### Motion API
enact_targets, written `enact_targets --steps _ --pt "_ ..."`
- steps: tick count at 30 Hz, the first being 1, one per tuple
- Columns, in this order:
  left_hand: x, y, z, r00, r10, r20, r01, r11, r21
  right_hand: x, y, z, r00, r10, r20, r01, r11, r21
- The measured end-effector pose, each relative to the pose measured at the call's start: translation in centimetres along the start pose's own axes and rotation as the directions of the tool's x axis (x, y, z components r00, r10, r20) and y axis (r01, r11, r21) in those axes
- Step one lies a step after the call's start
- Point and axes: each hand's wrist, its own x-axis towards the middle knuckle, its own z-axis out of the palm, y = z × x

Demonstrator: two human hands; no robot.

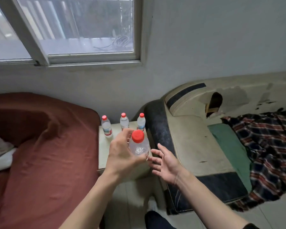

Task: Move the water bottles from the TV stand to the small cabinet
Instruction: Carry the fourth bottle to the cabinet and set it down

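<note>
**Fourth bottle held above the small cabinet**

The left hand (122, 152) grips a water bottle (139, 145) by its body, fingers curled round the clear plastic, red cap up. The bottle is upright and held above the front right part of the small cabinet (104, 156). The right hand (165, 161) is just beside the bottle, fingers spread and straight, palm turned toward it, holding nothing.

Three more bottles stand upright in a row along the cabinet's back edge: the left bottle (106, 128) at the back left corner, the middle bottle (124, 121) at the centre, the right bottle (141, 122) at the back right corner. All carry red caps.

A bed with a reddish-brown cover (45, 146) adjoins the cabinet's left side. A worn sofa (188, 142) adjoins its right side, with a plaid cloth (267, 146) lying on it. A window (82, 27) is set in the wall above.
</note>
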Motion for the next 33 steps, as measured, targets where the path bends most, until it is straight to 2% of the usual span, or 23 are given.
enact_targets --steps 6,16,21,27,30,33 --pt "6.7 -1.1 3.5 0.991 -0.129 -0.039 0.130 0.991 0.029 6.5 -4.9 -1.8 1.000 -0.001 -0.029 -0.006 0.971 -0.237" --pt "12.6 -5.9 4.8 0.935 -0.328 -0.135 0.336 0.941 0.043 13.9 -10.4 -1.1 0.994 0.108 0.004 -0.102 0.945 -0.310" --pt "14.6 -10.7 4.1 0.895 -0.406 -0.187 0.417 0.909 0.022 17.3 -12.0 0.7 0.997 0.054 -0.046 -0.068 0.899 -0.433" --pt "16.7 -17.4 3.5 0.850 -0.487 -0.198 0.501 0.865 0.020 21.6 -13.2 3.3 0.992 -0.126 -0.018 0.081 0.731 -0.677" --pt "17.8 -20.6 3.7 0.824 -0.537 -0.181 0.547 0.837 0.004 23.7 -13.2 4.1 0.987 -0.160 0.021 0.121 0.645 -0.755" --pt "18.4 -23.3 3.9 0.830 -0.545 -0.121 0.551 0.834 0.021 24.9 -13.3 4.9 0.981 -0.186 0.057 0.149 0.527 -0.837"
